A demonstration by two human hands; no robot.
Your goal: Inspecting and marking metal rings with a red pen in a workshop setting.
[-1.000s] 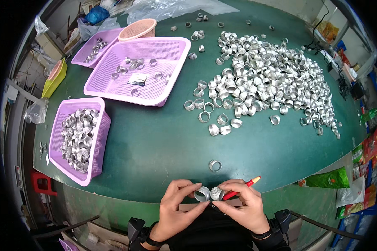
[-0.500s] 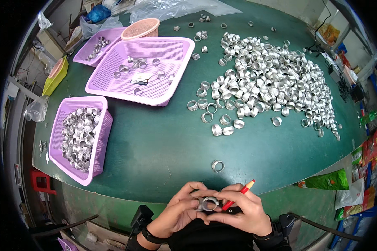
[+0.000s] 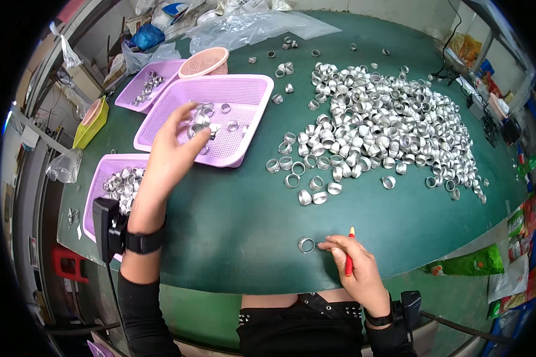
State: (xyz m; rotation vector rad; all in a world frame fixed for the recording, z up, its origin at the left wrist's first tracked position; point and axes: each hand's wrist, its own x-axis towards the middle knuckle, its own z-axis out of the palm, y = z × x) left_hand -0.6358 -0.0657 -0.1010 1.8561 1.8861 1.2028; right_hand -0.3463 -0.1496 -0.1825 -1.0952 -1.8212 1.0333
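Observation:
My left hand [image 3: 175, 143] reaches over the large purple basket [image 3: 257, 113], thumb and fingers apart. Several silver metal rings [image 3: 202, 116] lie just by its fingertips; whether one still touches the fingers is hard to see. A red pencil [image 3: 349, 262] with a pale tip is held in my right hand [image 3: 360, 275], pointing away from me. The fingertips of that hand extend toward a single metal ring [image 3: 306, 245] near the table's front edge, with a small gap between them.
A big heap of metal rings [image 3: 393, 119] covers the right of the green table [image 3: 238, 220]. My left forearm partly hides a purple basket full of rings [image 3: 122, 187]. Behind stand another purple basket [image 3: 125, 98], a peach basket [image 3: 205, 62] and clear plastic sheeting [image 3: 256, 30].
My hands have parted. The left went forward and left to the large basket, and the ring held between them has left the right hand. The right moved toward the lone ring, keeping the pencil.

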